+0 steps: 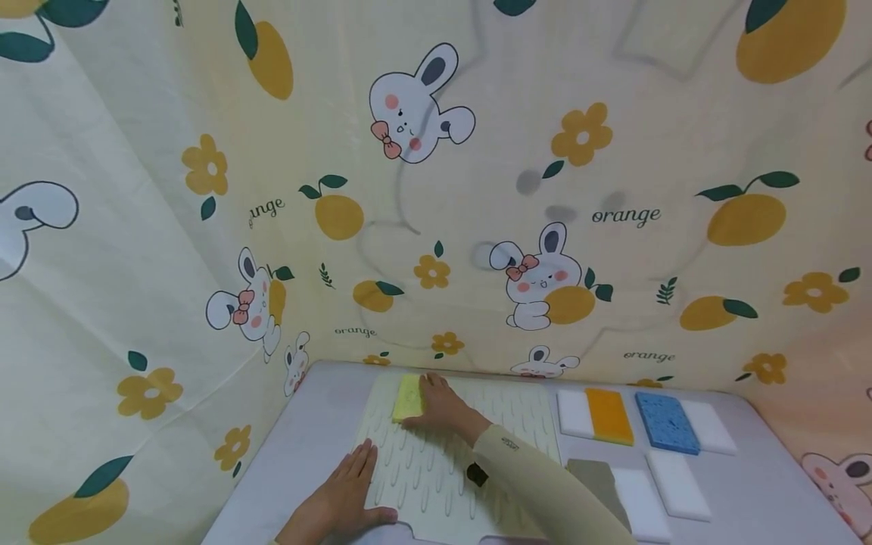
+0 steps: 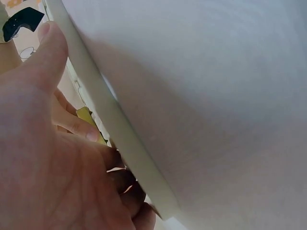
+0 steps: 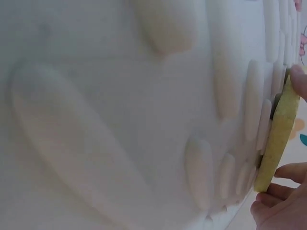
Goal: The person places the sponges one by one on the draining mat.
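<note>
A pale cream board [image 1: 415,473] with rows of raised oblong ridges lies on the table. My right hand [image 1: 443,407] grips a yellow sponge [image 1: 407,399] flat against the board's far left part. In the right wrist view, fingers hold the sponge [image 3: 278,136] at both ends, over the ridges. My left hand [image 1: 346,490] rests at the board's left edge, fingers straight and thumb spread toward the near corner. The left wrist view shows that palm beside the board's side [image 2: 117,129]; the fingertips are partly hidden.
Right of the board lie a white-and-orange pair of sponges [image 1: 609,416], a blue sponge [image 1: 668,422] beside a white pad [image 1: 708,426], another white pad [image 1: 677,484], and a grey-and-white pair [image 1: 593,481] partly behind my sleeve. Printed curtains [image 1: 477,303] enclose the table.
</note>
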A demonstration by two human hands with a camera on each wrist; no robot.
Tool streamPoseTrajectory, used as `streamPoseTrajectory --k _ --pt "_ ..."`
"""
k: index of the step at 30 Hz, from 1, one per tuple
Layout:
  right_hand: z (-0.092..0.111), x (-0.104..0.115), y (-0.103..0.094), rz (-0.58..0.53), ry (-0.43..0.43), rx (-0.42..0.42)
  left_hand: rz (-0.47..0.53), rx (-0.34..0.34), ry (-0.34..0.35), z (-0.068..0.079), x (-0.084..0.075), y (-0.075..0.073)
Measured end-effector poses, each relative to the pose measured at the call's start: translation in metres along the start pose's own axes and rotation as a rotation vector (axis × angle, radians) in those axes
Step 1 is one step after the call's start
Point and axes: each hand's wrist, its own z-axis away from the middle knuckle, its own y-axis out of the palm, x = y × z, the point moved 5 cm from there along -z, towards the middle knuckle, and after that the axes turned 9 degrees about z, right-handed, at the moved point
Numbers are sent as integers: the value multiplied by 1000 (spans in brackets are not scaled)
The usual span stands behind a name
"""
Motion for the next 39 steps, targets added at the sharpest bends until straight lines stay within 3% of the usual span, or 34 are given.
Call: streamPoseTrajectory --k 11,20,39 --pt "4 -3 1 -1 -16 37 16 -5 -8 -2 3 2" --pt "18 -13 -11 17 -60 -15 35 4 -3 -1 4 2" --pt "69 -45 -37 -77 -65 -76 75 -7 22 4 3 0"
